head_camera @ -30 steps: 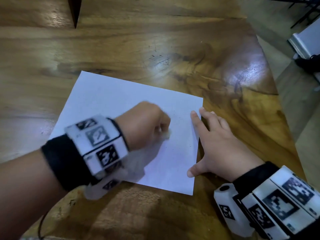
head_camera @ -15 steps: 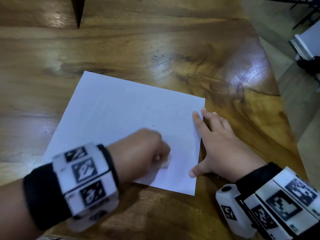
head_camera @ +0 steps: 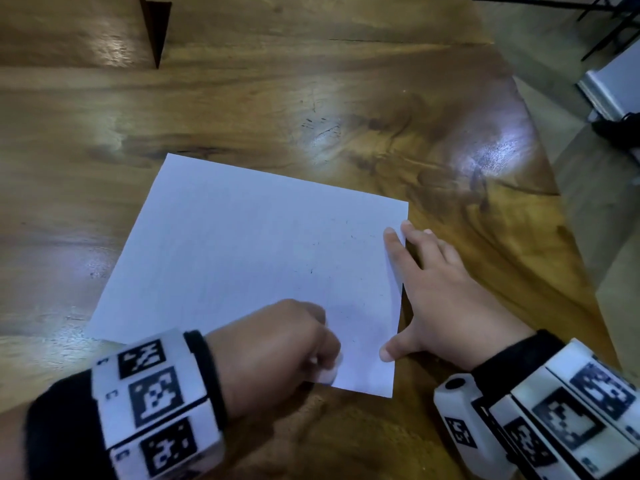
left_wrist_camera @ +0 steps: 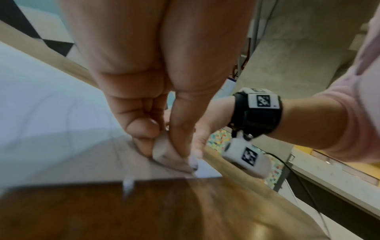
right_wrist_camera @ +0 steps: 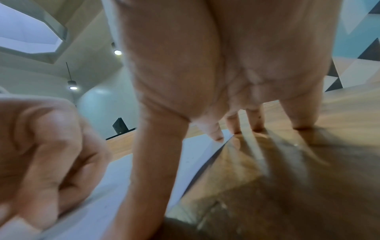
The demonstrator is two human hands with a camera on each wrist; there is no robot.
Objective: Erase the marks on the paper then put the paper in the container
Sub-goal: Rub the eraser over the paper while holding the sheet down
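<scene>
A white sheet of paper (head_camera: 242, 258) lies flat on the wooden table (head_camera: 311, 98), with faint dark specks near its right side. My left hand (head_camera: 277, 344) is curled into a fist at the sheet's near edge and pinches a small white eraser (head_camera: 327, 375) (left_wrist_camera: 164, 151) against the paper (left_wrist_camera: 41, 105). My right hand (head_camera: 446, 299) lies flat with spread straight fingers on the sheet's right edge; its forefinger and thumb press the paper (right_wrist_camera: 144, 170), the other fingers rest on the wood. No container is in view.
A dark triangular object (head_camera: 156, 26) stands at the table's far left. The table's right edge (head_camera: 540, 168) slants away, with grey floor beyond it. A small white eraser crumb (left_wrist_camera: 127, 185) lies at the paper's near edge.
My left hand with the eraser has slid toward me across the paper, from the middle right of the sheet down to its near edge. The right hand has stayed in place.
</scene>
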